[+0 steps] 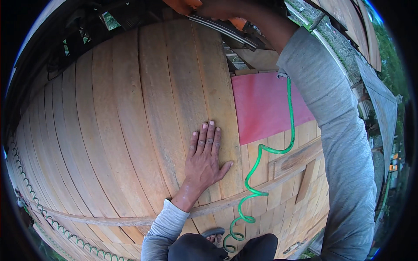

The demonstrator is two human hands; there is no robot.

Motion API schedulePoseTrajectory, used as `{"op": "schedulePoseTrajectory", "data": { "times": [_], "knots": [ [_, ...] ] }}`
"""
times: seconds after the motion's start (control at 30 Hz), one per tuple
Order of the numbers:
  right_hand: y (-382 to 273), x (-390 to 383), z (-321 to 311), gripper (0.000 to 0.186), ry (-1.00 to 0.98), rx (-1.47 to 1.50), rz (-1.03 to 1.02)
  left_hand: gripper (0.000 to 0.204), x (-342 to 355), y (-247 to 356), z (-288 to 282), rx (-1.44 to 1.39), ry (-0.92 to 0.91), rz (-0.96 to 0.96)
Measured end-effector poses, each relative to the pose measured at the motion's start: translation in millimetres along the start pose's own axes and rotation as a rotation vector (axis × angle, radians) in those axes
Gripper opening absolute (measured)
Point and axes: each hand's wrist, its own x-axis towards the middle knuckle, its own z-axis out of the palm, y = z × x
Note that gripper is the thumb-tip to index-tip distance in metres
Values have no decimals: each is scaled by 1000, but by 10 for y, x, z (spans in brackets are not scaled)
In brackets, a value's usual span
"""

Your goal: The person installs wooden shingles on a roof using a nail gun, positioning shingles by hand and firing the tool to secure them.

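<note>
My left hand (205,158) lies flat with fingers stretched on a wooden plank (209,82), one of several long boards forming a sloping or curved surface below me. My right hand (213,8) is at the top edge, closed on an orange nail gun (180,6) with a long silver magazine, which is partly cut off by the frame. A green coiled hose (271,149) hangs from near the right sleeve down across the boards to my legs. A red sheet (259,108) lies right of the plank that my left hand touches.
A horizontal batten (109,219) crosses the boards near my foot in a sandal (211,237). A loose short board (305,182) is at the right. More coiled hose (48,213) runs along the left. A dark structure frames the top left; grey sheeting (374,100) and greenery show beyond the right edge.
</note>
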Motion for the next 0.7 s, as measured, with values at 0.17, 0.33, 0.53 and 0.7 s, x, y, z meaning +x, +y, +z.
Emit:
{"op": "schedulePoseTrajectory", "data": {
  "times": [0.17,0.33,0.53,0.7],
  "knots": [
    [-45,48,22,28,-36,-7,-19,102,-32,-75,5,-1,-9,-16],
    [-54,116,12,25,-85,-72,0,100,114,-100,-26,-97,48,4],
    [-69,178,59,35,-81,17,29,110,1382,-551,-284,1,367,-7],
    [265,-160,79,44,-54,171,179,115,1562,-409,-180,-8,385,-14]
  ]
}}
